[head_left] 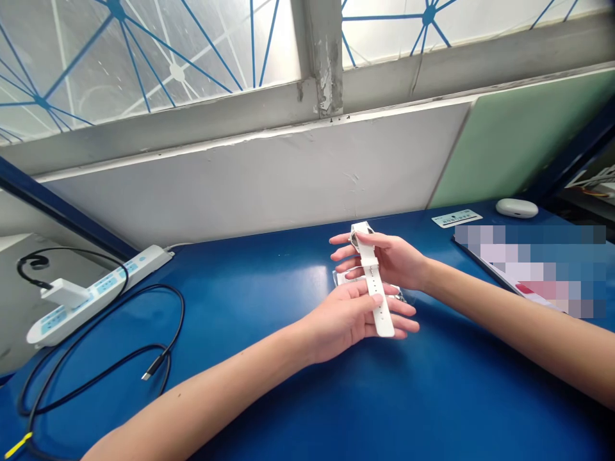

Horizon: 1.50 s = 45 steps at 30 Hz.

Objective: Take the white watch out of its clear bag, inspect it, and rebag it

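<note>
A white wristwatch (369,261) with a row of holes in its strap is stretched between my two hands above the blue table. My left hand (346,314) pinches the holed lower part of the strap, its thumb on top and its fingers underneath. Higher up, my right hand (396,259) grips the watch near its case, the thumb lying across it. The watch face is mostly hidden by the strap and thumb. Behind and below the hands lies a clear plastic packet (340,278), largely covered, so its contents cannot be made out.
On the left of the blue table (250,301) lies a white power strip (144,262) with a white charger (67,293) and a loosely coiled black cable (180,320). At the right are a card (456,218), a white earbud case (516,208) and a partly blurred booklet (528,275).
</note>
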Each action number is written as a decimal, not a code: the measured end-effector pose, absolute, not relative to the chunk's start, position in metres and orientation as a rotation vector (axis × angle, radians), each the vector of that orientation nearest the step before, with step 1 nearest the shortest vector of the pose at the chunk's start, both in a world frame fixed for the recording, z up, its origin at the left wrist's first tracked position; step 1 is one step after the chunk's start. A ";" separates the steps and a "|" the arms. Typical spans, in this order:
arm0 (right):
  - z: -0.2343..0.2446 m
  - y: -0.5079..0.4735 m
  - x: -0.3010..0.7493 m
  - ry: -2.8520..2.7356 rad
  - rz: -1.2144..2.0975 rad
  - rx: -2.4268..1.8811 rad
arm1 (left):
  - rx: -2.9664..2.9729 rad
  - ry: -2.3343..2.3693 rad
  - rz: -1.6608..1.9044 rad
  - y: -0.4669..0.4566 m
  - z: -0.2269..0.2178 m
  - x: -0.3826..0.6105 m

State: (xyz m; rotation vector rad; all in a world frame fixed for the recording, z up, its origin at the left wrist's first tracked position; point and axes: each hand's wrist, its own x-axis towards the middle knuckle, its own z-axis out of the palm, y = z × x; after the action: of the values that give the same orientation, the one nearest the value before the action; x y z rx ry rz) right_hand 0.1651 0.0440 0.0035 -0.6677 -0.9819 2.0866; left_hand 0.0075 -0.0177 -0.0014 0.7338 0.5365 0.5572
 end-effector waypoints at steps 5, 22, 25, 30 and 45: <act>0.004 0.042 0.163 -0.885 2.111 -0.672 | 0.712 0.598 0.592 -0.019 -0.005 0.007; 0.018 0.049 0.162 -0.846 1.541 -0.714 | 0.548 0.435 0.673 -0.016 0.004 -0.003; 0.018 0.044 0.158 -0.958 1.511 -0.722 | 0.514 0.431 0.695 -0.016 0.002 -0.003; 0.018 0.037 0.153 -1.070 1.525 -0.702 | 0.500 0.432 0.715 -0.016 0.003 -0.002; 0.010 0.041 0.158 -1.382 1.452 -0.860 | 0.768 0.628 0.827 -0.014 0.001 0.003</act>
State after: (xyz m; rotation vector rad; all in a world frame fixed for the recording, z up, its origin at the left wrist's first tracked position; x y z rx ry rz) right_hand 0.1583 0.0411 0.0099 -0.8602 -1.3820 1.4522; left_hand 0.0027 -0.0135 0.0014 0.7684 0.6278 0.8266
